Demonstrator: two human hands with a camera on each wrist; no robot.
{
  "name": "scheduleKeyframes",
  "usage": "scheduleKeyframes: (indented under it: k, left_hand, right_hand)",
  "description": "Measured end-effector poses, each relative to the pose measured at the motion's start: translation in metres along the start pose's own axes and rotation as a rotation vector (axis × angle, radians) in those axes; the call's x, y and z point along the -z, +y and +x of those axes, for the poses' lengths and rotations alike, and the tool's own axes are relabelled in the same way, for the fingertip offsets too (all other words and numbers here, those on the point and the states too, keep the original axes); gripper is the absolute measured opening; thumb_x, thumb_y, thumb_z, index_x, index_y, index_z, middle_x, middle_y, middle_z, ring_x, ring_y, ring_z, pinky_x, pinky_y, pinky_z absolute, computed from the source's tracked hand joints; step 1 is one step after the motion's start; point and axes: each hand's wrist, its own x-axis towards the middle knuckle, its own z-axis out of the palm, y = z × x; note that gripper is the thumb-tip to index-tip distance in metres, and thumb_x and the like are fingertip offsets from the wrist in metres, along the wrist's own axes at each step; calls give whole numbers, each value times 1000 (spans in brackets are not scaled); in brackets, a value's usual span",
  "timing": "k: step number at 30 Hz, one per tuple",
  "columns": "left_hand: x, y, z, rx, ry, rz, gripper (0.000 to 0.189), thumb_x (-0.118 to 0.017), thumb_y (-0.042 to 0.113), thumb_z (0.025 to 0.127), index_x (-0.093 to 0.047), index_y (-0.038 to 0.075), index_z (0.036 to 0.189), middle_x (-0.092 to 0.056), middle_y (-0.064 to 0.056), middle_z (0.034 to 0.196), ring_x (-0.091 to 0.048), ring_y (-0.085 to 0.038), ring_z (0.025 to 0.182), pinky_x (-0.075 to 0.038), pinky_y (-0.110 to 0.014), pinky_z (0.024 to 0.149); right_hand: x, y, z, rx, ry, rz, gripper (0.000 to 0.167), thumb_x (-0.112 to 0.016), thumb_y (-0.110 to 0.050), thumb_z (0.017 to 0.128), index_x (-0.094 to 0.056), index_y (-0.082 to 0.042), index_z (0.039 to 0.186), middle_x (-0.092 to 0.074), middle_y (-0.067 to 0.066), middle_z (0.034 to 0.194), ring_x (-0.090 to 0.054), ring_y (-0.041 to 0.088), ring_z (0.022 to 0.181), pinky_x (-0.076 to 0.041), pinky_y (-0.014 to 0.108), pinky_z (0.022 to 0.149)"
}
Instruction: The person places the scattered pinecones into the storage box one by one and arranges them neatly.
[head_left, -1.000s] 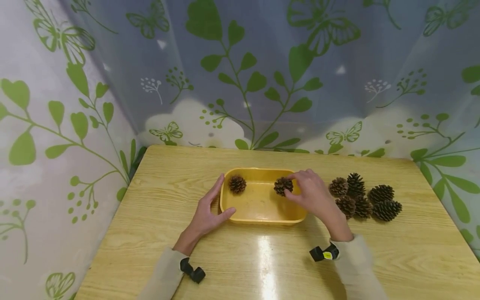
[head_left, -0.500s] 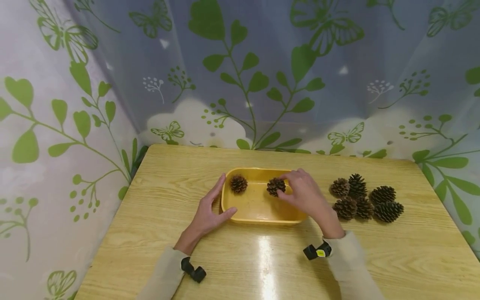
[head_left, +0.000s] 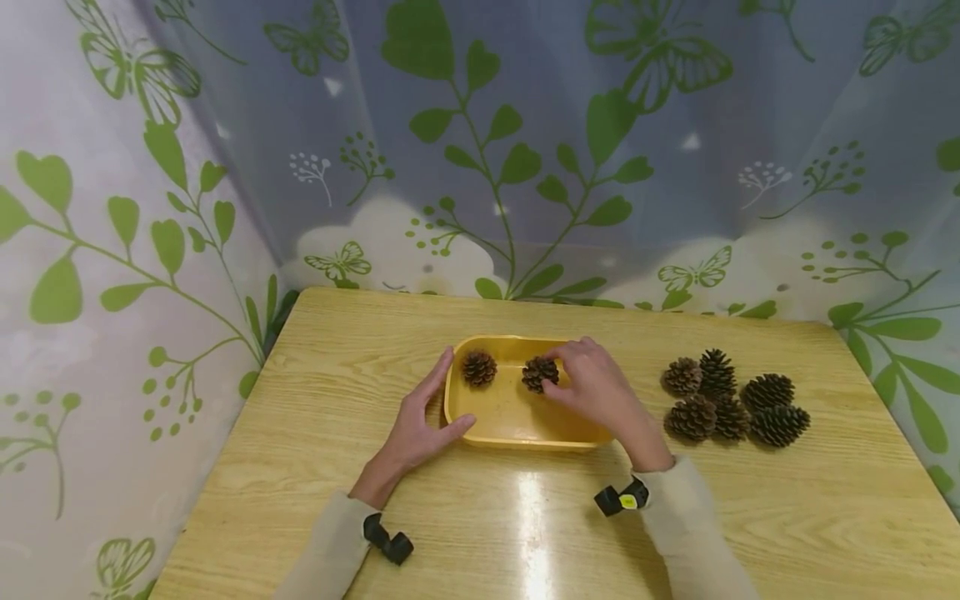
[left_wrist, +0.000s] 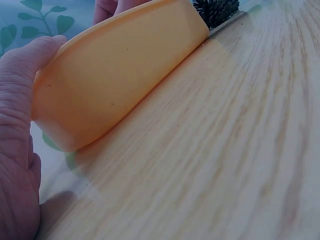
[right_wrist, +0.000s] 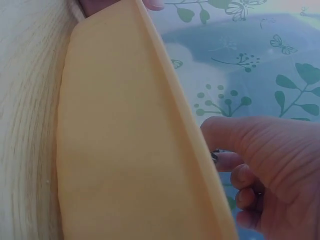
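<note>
the right hand (head_left: 596, 386), pinching a pinecone (head_left: 539, 375), has moved it left inside the box (head_left: 528, 445), nearer the other pinecone (head_left: 479, 368), seemingly pairing them; the left hand (head_left: 412, 427), fingers spread, touches the box's left end.

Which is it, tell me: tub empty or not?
Not empty: one pinecone sits in the tub; the right hand pinches a second pinecone in or over it.

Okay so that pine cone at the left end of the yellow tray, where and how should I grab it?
I'd probably pinch that pine cone around its rounded middle, coming from above and the right. It sits near the back left corner of the tray, with walls on its left and far sides, while bare floor lies to its right.
</note>
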Motion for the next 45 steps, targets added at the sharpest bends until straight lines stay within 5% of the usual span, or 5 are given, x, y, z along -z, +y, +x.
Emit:
scheduleKeyframes:
  k: [6, 13, 20, 34, 45]
  left_hand:
    - [0, 1, 0, 2, 2, 5, 98, -82, 27, 90, -24, 18, 168, -23, -2, 173, -23, -23, 158, -19, -37, 128]
    - [1, 3, 0, 16, -1, 7, 98, -82, 32, 89, -24, 19, 168, -24, -1, 173, -22, -20, 158, -19, -37, 129]
    - [1, 2, 1, 9, 1, 3, 98, -83, 29, 89, -24, 19, 168, -23, 1, 173, -23, -20, 158, -19, -36, 129]
    - [0, 1, 1, -4, -2, 9, 99, -83, 30, 89, -24, 17, 168, -23, -5, 173, -23, -23, 158, -19, -38, 129]
    - [0, 1, 0, -6, 0, 1, 99, -83, 29, 89, -24, 17, 167, -24, -6, 173, -23, -22, 158, -20, -34, 128]
  right_hand:
    - [-3, -4, 4, 1, -18, 18, 35, -83, -15, 87, -74, 3, 115, -77, 16, 111, -71, 33, 103, -46, 55, 111]
    - [-7, -7, 8, 14, -9, -11, 32, -81, -17, 86, -76, 0, 113, -78, 12, 106, -64, 28, 87, -56, 43, 81]
    - [-13, -9, 16, 13, -47, 6, 32, -80, -16, 89, -75, 1, 115, -78, 14, 110, -69, 29, 94, -52, 49, 99]
    - [-21, -11, 23, -5, -62, -14, 33, -79, -18, 89, -75, 0, 116, -77, 12, 109, -60, 25, 86, -53, 41, 82]
    - [-24, -13, 28, -7, -85, -40, 33, -80, -17, 90, -75, 0, 118, -77, 12, 110, -61, 25, 88, -52, 42, 85]
